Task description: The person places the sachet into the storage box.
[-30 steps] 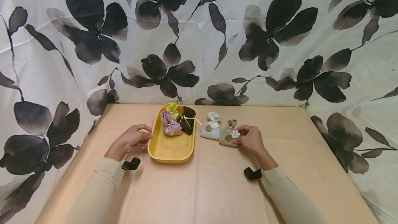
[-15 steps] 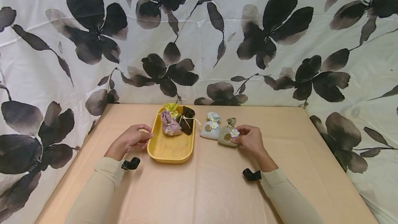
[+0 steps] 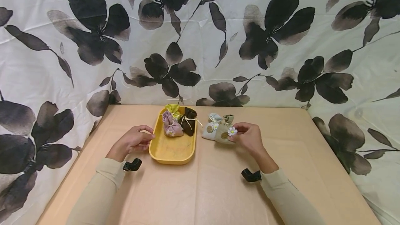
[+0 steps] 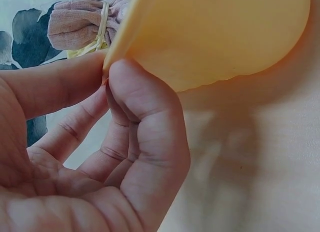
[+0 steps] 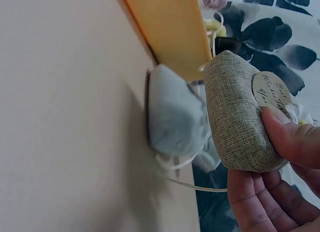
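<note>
My right hand (image 3: 247, 137) pinches a beige burlap sachet (image 3: 223, 134) with a white flower, lifted off the table and leaning against a pale blue sachet (image 3: 210, 130). In the right wrist view the beige sachet (image 5: 239, 112) hangs above the blue sachet (image 5: 172, 117), thumb on its round label. My left hand (image 3: 134, 141) grips the left rim of a yellow tray (image 3: 172, 150); the wrist view shows thumb and finger pinching the tray (image 4: 215, 37) edge. In the tray's far end lie a pink sachet (image 3: 171, 125), a green sachet (image 3: 173, 109) and a dark brown sachet (image 3: 189, 120).
A tan table (image 3: 206, 190) holds everything. A floral cloth backdrop (image 3: 200, 37) closes it in behind and on both sides. The tray's near half is bare.
My right hand has lifted the beige sachet and carried it a little left, up against the pale blue sachet. The left hand has stayed on the tray rim.
</note>
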A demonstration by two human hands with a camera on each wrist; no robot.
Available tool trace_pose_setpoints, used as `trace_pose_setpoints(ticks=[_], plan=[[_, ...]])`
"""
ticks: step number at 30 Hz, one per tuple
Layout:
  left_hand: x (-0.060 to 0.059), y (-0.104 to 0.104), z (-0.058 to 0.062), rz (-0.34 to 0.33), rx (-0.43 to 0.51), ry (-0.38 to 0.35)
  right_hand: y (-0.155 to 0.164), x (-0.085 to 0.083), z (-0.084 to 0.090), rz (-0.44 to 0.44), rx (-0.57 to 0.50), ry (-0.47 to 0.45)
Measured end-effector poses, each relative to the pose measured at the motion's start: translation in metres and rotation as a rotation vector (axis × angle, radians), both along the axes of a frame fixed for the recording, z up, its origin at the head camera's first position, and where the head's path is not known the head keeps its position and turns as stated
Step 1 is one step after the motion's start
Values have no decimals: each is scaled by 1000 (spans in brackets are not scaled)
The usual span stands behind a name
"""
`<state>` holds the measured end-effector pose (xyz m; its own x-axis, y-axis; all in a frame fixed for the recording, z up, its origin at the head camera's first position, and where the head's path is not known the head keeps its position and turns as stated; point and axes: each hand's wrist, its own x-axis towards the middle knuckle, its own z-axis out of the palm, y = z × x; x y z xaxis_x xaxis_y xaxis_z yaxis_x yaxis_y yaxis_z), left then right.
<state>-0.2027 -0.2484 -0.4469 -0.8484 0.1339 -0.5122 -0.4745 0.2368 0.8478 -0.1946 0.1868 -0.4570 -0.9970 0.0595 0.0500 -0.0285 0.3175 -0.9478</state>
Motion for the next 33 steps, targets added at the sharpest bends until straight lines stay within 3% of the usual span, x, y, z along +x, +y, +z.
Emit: trace_pose_setpoints(ticks=[15,33], plan=[[-2,3,-1,9,-2,6,-32,-12,16,87,-74,-2],[-4,4,0,20,1,5,-54,-17,32,138,-55,24]])
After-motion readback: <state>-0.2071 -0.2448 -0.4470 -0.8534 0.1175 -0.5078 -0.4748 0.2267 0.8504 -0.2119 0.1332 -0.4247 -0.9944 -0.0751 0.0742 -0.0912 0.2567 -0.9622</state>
